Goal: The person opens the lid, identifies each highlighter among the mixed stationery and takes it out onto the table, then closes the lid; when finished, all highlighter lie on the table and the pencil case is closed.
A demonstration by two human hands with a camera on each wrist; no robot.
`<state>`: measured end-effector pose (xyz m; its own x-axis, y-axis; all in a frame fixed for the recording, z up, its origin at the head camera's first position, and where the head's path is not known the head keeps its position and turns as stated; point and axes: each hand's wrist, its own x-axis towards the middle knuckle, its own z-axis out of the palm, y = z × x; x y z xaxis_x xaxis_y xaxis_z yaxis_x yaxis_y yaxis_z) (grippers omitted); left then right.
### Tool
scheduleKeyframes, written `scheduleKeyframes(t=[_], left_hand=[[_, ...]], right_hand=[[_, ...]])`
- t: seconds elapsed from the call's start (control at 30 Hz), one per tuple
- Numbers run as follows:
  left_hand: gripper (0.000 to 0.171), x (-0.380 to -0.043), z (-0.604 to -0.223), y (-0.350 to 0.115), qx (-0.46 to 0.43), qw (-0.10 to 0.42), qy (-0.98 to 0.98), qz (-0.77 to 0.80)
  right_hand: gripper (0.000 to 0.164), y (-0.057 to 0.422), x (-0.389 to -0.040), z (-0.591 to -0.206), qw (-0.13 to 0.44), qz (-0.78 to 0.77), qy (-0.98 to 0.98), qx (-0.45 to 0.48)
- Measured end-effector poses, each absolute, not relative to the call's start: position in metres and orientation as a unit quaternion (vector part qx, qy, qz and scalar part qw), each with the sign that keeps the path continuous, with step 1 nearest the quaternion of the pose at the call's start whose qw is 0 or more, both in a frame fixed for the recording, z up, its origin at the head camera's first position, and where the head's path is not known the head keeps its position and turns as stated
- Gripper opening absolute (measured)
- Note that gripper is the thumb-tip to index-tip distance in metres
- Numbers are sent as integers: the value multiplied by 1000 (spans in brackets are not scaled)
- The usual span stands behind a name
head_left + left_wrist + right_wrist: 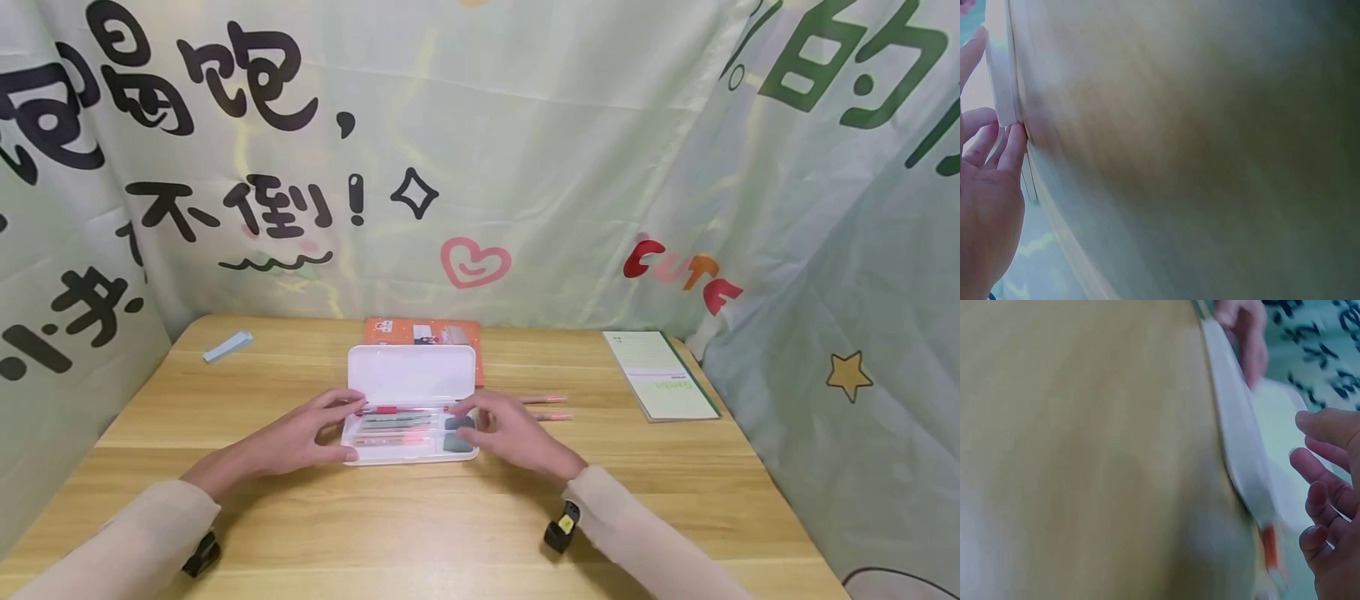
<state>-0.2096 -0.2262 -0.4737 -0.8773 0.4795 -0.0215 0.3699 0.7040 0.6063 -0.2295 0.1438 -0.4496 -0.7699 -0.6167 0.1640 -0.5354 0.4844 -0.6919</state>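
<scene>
A white pencil case point(411, 373) stands with its lid raised in the middle of the table. Inside lie a red pen point(390, 409), several other pens point(393, 423) and two dark grey pieces point(457, 445) whose kind I cannot tell. My left hand point(307, 431) holds the case's left end, thumb at the front corner, fingers by the hinge; the left wrist view shows this hand point(994, 200) at the case's end. My right hand point(513, 429) hovers over the right end, fingers loosely bent near the red pen's end. In the right wrist view, this hand point(1335, 487) shows nothing between its fingers.
An orange booklet point(465, 333) lies behind the case. Two pinkish sticks point(551, 416) lie to its right. A pale notepad point(660, 375) sits at the back right, a light blue strip point(228, 347) at the back left. Printed cloth point(562, 167) hangs around the table point(375, 533).
</scene>
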Motion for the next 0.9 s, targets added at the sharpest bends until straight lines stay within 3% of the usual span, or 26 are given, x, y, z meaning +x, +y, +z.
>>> scheduleKeyframes(t=[0.27, 0.9], left_hand=[[90, -209, -471, -225, 234, 91, 918, 308], [88, -209, -471, -226, 238, 86, 918, 305]], right_hand=[[33, 110, -220, -457, 55, -305, 852, -422], [20, 91, -210, -452, 3, -186, 872, -453]])
